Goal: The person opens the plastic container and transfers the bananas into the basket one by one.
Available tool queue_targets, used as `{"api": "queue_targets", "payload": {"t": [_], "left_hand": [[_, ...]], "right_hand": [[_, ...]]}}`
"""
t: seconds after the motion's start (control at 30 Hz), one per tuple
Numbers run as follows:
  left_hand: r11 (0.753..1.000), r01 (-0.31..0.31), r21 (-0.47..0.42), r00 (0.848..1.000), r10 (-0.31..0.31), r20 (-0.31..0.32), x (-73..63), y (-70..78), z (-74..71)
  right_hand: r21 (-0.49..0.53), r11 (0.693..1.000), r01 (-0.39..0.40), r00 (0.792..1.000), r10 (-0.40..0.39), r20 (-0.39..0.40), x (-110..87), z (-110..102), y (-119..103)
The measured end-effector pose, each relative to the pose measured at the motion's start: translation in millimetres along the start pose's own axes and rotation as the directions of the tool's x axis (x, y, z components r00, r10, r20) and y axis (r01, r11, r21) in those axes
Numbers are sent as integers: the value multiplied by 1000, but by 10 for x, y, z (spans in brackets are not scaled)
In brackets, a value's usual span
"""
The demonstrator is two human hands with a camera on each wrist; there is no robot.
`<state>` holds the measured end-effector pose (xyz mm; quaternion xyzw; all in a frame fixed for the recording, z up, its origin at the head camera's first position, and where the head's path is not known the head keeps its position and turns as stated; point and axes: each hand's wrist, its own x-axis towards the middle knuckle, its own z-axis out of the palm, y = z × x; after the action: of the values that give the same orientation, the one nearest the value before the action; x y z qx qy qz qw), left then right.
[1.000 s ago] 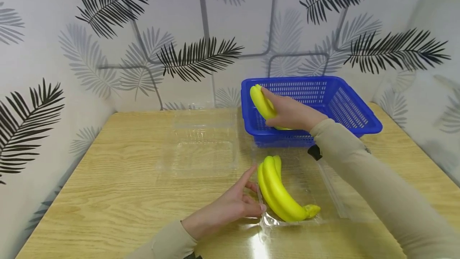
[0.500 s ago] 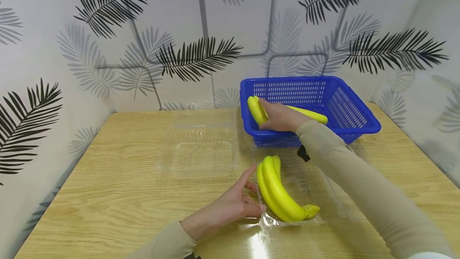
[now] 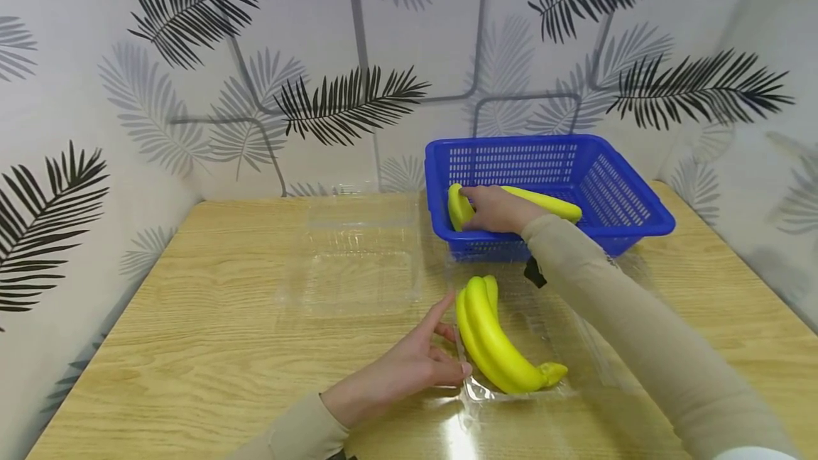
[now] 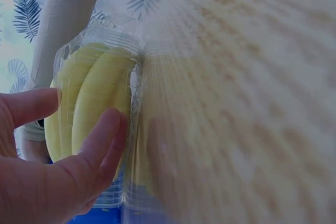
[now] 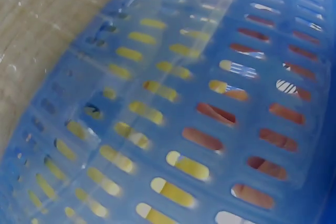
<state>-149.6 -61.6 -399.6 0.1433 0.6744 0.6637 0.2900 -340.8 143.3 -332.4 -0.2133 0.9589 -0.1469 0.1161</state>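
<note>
In the head view my right hand [image 3: 501,209] reaches into the blue plastic basket [image 3: 613,231] and grips a yellow banana bunch [image 3: 457,206] at its left side. Another yellow banana [image 3: 546,203] lies behind that hand. In the right wrist view the basket's slotted wall [image 5: 157,129] covers most of the hand and fruit. My left hand [image 3: 409,368] rests its spread fingers against the side of a clear plastic container [image 3: 543,318]. A bunch of bananas [image 3: 492,339] lies inside. The left wrist view shows these fingers touching the ribbed container wall [image 4: 134,85].
A second clear plastic container [image 3: 361,282] stands with its lid raised, left of the basket. Both containers and the basket are on a wooden table [image 3: 211,346]. A leaf-patterned wall [image 3: 415,34] rises behind the table and along its sides.
My right hand has lowered into the basket with the banana bunch, and the banana behind it has come into view. The left hand has stayed at the container.
</note>
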Motion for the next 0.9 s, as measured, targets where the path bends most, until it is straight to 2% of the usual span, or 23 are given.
{"api": "queue_targets", "payload": {"t": [0.33,0.73,0.9], "left_hand": [[1000,9,-9,1000,-9,12,-14,3,-15],[1000,-2,-15,1000,2,5,1,10,-3],[999,1,-33,1000,-1,8,4,19,5]], "right_hand": [[4,1000,-4,1000,4,4,-12,12,0],[-40,999,29,990,-34,-134,-181,-12,-12],[-48,996,77,982,-84,-170,-320,-50,-59]]}}
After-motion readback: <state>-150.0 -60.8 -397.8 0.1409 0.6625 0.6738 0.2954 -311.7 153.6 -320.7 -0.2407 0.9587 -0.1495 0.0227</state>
